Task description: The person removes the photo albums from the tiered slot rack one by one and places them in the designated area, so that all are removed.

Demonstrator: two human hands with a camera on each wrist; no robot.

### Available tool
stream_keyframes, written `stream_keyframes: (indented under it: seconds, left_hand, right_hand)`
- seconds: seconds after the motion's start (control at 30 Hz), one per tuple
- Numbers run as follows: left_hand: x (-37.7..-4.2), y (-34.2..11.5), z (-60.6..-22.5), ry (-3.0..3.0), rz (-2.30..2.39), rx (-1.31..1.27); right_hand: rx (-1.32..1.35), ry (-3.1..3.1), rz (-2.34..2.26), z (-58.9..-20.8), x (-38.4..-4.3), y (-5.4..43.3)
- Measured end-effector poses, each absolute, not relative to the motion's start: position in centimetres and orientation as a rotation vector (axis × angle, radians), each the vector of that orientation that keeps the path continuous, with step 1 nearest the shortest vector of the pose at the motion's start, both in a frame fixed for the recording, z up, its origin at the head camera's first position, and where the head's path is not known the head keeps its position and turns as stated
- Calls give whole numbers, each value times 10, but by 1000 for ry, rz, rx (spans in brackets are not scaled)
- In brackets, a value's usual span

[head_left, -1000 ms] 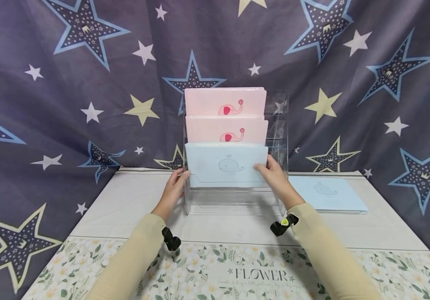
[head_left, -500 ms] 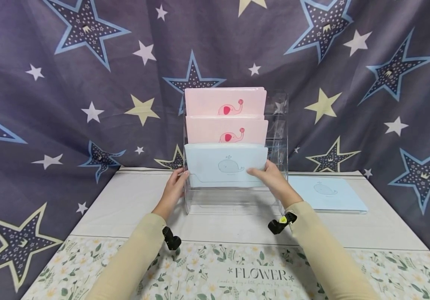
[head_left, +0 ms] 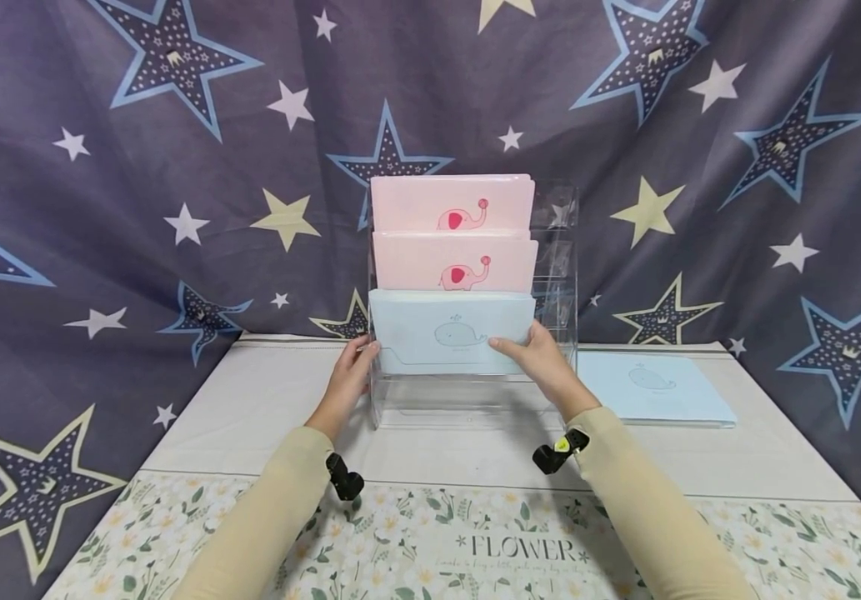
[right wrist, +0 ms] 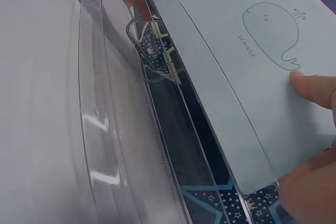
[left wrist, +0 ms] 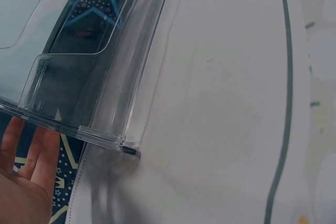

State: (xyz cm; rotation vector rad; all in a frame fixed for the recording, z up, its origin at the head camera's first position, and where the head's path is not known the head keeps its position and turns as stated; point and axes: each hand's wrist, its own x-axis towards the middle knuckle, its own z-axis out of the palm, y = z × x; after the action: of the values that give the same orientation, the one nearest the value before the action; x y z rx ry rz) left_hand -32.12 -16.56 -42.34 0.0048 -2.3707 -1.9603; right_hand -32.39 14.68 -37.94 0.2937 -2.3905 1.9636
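Observation:
A pale blue notebook (head_left: 422,329) with a line-drawn whale stands in a front tier of the clear plastic rack (head_left: 468,417). My right hand (head_left: 546,358) holds its right side, thumb on the front by the whale's tail and fingers mostly hidden behind. In the right wrist view, the notebook (right wrist: 231,61) shows the word "Whale" under the drawing. My left hand (head_left: 346,379) touches the rack's left side. The left wrist view has the fingers (left wrist: 46,156) of this hand fairly straight against the clear side panel, fingertips partly hidden.
Pink elephant notebooks stand in the two tiers behind, an upper one (head_left: 415,204) and a lower one (head_left: 411,262). Flat on the table to the right lies a blue whale notebook stack (head_left: 670,400). A star-printed curtain (head_left: 235,225) hangs behind the table.
My right thumb has slid left across the blue notebook, which has shifted slightly left and down in the rack. The left hand stays at the rack's side.

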Motion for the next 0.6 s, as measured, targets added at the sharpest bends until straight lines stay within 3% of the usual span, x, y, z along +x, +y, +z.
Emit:
stream_keyframes:
  seconds: [0.6]
  left_hand:
    - [-323, -167, -426, -2375, -1956, 13]
  right_hand:
    - [400, -2230, 2000, -370, -317, 153]
